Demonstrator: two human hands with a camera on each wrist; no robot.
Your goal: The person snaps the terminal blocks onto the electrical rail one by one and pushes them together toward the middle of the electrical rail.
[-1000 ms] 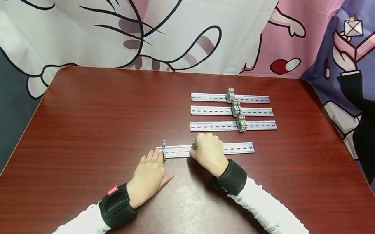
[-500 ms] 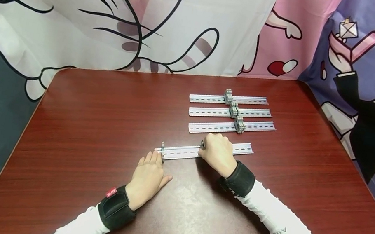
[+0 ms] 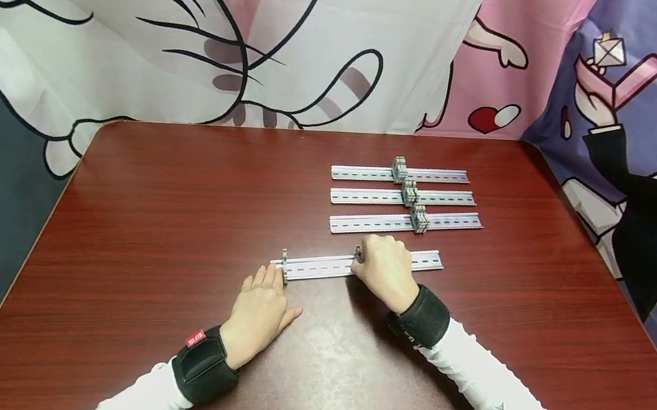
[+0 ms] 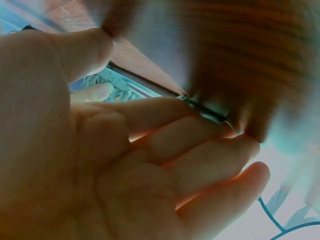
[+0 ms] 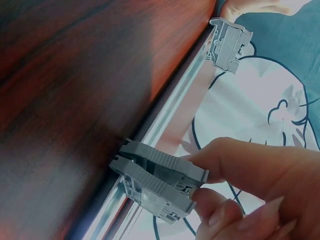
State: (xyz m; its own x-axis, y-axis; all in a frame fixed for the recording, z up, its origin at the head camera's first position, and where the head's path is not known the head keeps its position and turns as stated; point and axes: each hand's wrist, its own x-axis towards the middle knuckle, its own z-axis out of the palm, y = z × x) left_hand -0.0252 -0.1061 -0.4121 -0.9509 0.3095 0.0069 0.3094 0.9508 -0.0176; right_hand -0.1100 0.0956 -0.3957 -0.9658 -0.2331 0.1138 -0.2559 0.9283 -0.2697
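Nearest me lies a slotted metal DIN rail [image 3: 320, 267]. My right hand [image 3: 384, 270] is over its right half, fingers curled, gripping grey terminal blocks [image 5: 147, 187] on the rail. In the right wrist view two of these blocks stand side by side, their near ends pinched at the fingertips and a gap between them. A single terminal block [image 5: 230, 44] stands at the rail's left end. My left hand [image 3: 258, 310] lies palm down with straight fingers, its fingertips [image 3: 275, 273] right at that end by the single block.
Behind are three more DIN rails [image 3: 364, 225], roughly parallel, each carrying a small cluster of terminal blocks [image 3: 420, 219] near its middle. All lie on a reddish-brown table [image 3: 170, 206]. Printed cartoon curtains [image 3: 335, 16] hang along the back and right edges.
My right hand has slid a short way right along the near rail with the terminal blocks in its grip, slowing lately. My left hand has stayed at the left end.
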